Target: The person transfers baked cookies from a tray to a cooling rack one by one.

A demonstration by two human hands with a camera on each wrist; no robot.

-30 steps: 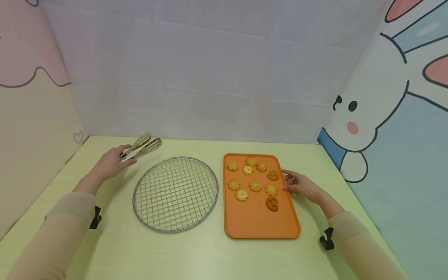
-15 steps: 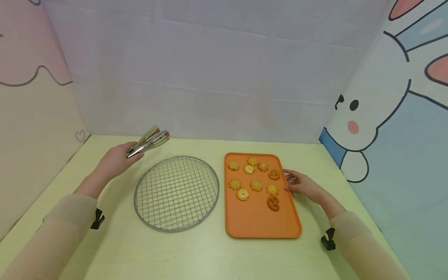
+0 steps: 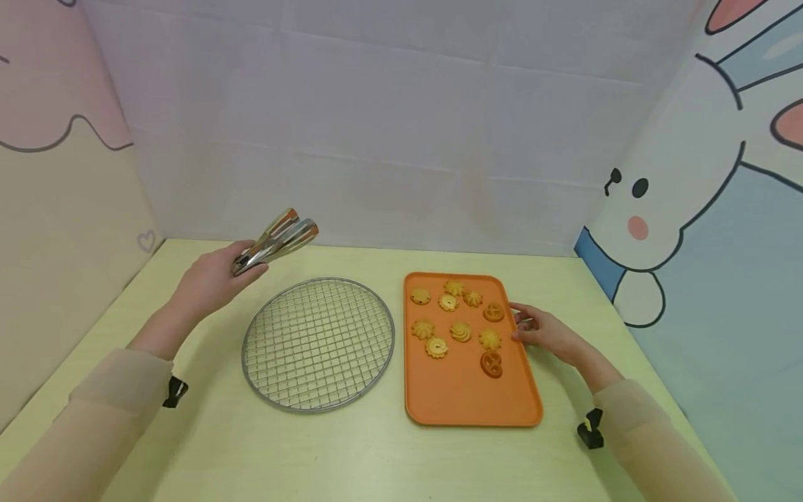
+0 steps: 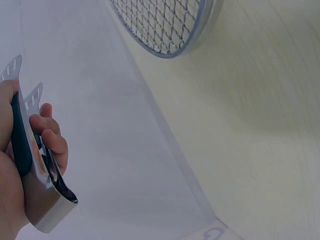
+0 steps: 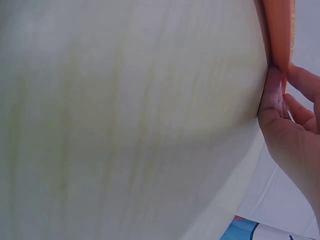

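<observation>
Up front in the head view, the left hand grips a pair of metal tongs by the handle end, fingers curled round them, holding them clear of the worktop just behind the round wire rack. The tong blades lie pressed close together. The right hand rests against the right edge of the orange tray, which carries ten cookies in its far half.

Next, the left wrist view shows fingers wrapped round the tongs, with the rack's rim above.

Lastly, the right wrist view shows fingertips touching the tray's edge, fingers fairly straight, pinching nothing.
</observation>
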